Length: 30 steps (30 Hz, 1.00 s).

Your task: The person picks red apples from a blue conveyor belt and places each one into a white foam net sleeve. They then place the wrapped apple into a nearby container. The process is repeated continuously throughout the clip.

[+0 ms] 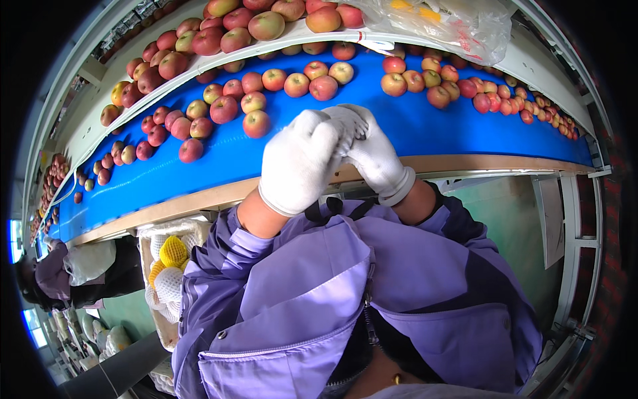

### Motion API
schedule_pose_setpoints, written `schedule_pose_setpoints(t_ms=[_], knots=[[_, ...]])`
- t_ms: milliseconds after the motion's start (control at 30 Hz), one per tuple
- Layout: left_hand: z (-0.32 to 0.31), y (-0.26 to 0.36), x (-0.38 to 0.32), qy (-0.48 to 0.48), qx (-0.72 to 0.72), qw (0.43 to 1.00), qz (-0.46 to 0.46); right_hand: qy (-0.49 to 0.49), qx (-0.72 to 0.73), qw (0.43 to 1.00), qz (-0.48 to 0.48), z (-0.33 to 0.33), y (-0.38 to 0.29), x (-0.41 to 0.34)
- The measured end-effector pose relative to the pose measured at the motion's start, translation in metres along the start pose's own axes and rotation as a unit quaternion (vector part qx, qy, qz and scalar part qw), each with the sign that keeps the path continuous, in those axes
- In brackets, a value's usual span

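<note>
My left hand, in a white knit glove, is raised in front of my chest over the near edge of the blue conveyor belt. Touching it is my right hand, gloved alike. Between the two sits bunched whitish-grey material, perhaps a foam net; its contents are hidden by the fingers. Just beyond my hands, red and yellow apples lie on the belt, with a yellowish-red one near my left hand.
A white shelf behind the belt bears more apples and clear plastic bags. Wooden edging borders the near side. At left stands a crate with white and yellow foam nets. A co-worker is farther left.
</note>
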<state>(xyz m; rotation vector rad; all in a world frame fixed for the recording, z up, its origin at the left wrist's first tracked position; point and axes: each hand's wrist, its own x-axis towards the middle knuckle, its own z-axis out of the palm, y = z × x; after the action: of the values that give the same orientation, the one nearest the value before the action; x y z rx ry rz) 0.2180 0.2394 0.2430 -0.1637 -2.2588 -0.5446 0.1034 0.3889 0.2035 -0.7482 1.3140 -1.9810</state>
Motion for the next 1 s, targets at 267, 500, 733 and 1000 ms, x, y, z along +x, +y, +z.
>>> schedule_pose_setpoints(t_ms=[267, 500, 733, 1000], knots=[[0.020, 0.014, -0.012, 0.044, -0.029, 0.998, 0.035, -0.049, 0.116, 0.992, -0.016, -0.022, 0.009, -0.010], [0.041, 0.016, -0.041, 0.088, -0.155, 0.982, -0.059, 0.012, 0.138, 0.987, -0.084, -0.023, 0.013, -0.009], [0.059, 0.013, -0.023, 0.106, -0.543, 0.752, -0.359, -0.024, 0.032, 0.993, -0.113, -0.025, -0.003, -0.013], [0.083, 0.029, -0.001, 0.035, -0.555, 0.765, -0.325, -0.011, -0.061, 0.984, -0.164, -0.047, -0.008, -0.010]])
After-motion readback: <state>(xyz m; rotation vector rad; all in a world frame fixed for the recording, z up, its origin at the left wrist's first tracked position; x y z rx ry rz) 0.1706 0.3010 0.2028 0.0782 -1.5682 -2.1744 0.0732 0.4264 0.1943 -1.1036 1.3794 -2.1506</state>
